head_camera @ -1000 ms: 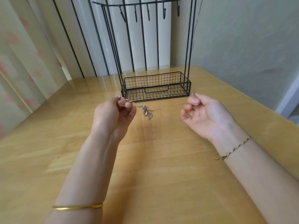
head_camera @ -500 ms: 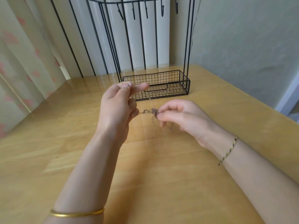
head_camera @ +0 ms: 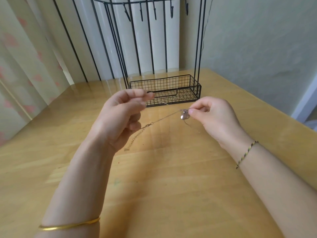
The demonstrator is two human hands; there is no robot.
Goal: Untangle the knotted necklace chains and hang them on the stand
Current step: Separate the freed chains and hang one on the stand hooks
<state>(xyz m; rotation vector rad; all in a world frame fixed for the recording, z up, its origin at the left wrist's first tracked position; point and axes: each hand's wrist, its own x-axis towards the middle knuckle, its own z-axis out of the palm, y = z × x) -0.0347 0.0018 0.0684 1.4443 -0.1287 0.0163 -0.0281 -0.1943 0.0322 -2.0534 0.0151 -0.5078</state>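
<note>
Since half a second ago the hands have drawn apart, and the necklace chain (head_camera: pixel 165 118) now runs taut between them above the wooden table (head_camera: pixel 171 194). The left hand (head_camera: pixel 123 117) pinches a thin strand between thumb and forefinger tips, its other fingers curled; the right hand (head_camera: pixel 216 117) pinches the chain right at the single pendant (head_camera: pixel 184 116), which hangs just below its thumb. From there a second run slants down to a clasp (head_camera: pixel 149 125), and a short tail dangles beneath it beside the left palm. Whether this is one chain or two tangled together is hard to tell, as the strands blur. Behind the hands stands one black wire stand (head_camera: pixel 199 48) with one basket (head_camera: pixel 195 83) at its foot, the grid floor showing through from wall to wall; five hooks (head_camera: pixel 141 14) hang from its top bar. There are two wrist pieces: a gold bangle (head_camera: pixel 68 225) on the left, a braided cord (head_camera: pixel 245 155) on the right
</note>
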